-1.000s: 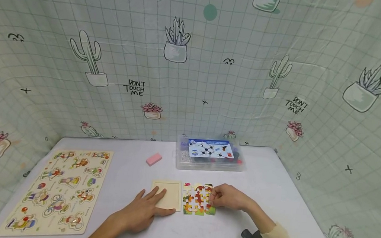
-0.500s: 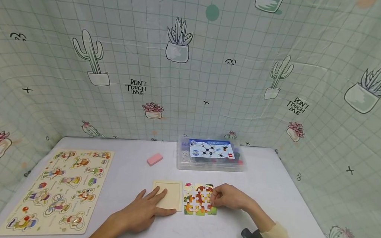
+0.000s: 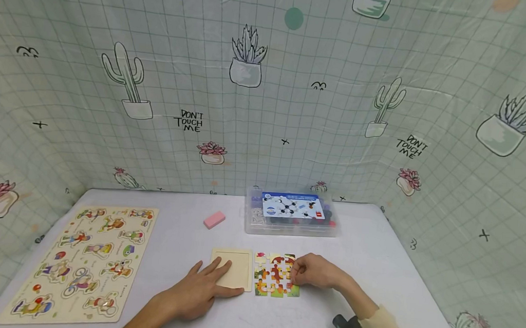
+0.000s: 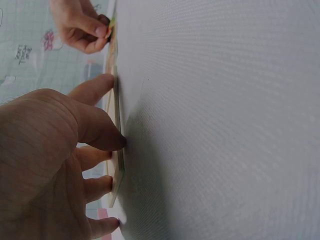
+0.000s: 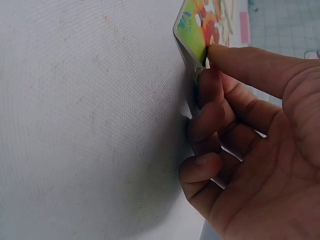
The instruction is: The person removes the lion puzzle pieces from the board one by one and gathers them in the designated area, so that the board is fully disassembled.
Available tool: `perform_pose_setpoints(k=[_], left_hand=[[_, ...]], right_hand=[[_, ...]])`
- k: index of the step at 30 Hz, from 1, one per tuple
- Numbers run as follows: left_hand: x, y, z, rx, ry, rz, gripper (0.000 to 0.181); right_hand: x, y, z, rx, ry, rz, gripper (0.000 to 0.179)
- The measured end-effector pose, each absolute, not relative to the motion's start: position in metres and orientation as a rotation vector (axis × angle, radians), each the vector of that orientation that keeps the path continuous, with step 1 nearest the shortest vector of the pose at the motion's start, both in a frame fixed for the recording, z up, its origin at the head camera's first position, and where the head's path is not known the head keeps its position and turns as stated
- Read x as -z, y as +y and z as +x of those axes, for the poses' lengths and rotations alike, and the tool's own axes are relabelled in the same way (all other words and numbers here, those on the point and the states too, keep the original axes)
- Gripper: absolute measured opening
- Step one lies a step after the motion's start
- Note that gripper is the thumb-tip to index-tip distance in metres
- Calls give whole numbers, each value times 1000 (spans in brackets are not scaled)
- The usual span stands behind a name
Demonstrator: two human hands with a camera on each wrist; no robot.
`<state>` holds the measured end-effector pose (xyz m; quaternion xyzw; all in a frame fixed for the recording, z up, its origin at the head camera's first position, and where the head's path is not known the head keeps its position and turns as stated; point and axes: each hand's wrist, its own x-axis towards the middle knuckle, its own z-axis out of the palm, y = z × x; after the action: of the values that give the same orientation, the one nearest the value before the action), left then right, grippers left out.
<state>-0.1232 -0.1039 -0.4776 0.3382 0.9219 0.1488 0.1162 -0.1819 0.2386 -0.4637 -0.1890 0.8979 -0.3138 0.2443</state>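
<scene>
My left hand [image 3: 197, 291] lies with spread fingers on a small pale wooden puzzle tray [image 3: 245, 271], touching its surface and near edge. In the left wrist view, the tray [image 4: 119, 170] shows edge-on under the fingertips. Right beside it is a colourful jigsaw puzzle [image 3: 275, 274], its pieces laid out in a loose square with slight gaps. At the puzzle's right side, my right hand [image 3: 315, 271] pinches a puzzle piece between thumb and index finger, the other fingers curled below. The right wrist view shows a green puzzle corner [image 5: 192, 37] right at those fingertips.
A large wooden picture board [image 3: 81, 263] occupies the table's left side. Behind the tray sits a pink eraser-like block [image 3: 214, 220]. A clear plastic case [image 3: 290, 228] with a printed label stands at the back. Patterned cloth [image 3: 286, 109] surrounds the table.
The head view has shifted very slightly. Both hands stay in place, the left on the tray and the right at the puzzle's right edge.
</scene>
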Motion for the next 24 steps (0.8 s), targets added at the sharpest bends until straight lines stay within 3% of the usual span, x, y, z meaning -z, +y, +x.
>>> perform_pose_setpoints(k=[24], left_hand=[[479, -107, -126, -434, 2730, 1039, 71]], right_hand=[[465, 240, -185, 873, 2473, -551, 5]])
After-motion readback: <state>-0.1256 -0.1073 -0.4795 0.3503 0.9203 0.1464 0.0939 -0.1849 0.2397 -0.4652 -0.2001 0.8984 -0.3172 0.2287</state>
